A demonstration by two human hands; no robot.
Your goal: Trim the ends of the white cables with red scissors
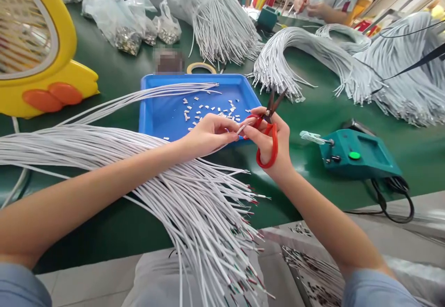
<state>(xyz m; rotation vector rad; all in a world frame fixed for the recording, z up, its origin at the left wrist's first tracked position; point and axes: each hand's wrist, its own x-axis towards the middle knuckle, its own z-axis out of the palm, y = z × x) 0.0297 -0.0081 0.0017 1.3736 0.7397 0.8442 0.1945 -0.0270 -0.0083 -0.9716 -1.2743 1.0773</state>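
Observation:
My left hand (212, 133) pinches a white cable (241, 129) near its end, over the front edge of a blue tray (148, 112). My right hand (274, 144) has red-handled scissors (273, 147) looped on it, their dark blades parted and pointing up and away. Its thumb and fingertips also meet at the end of the same cable. Small white scraps (198, 112) lie scattered in the tray, and a few cables (156, 91) rest across its far side. Under my left forearm spreads a thick bundle of white cables (194, 205), many ends showing red and green wires.
A teal machine (361, 154) with a green button stands at the right. Behind the tray are a tape roll (201, 68), plastic bags of metal parts (128, 33) and more cable bundles (225, 28). A yellow fan (66, 79) stands left. Another person's hands (313, 8) work at the back.

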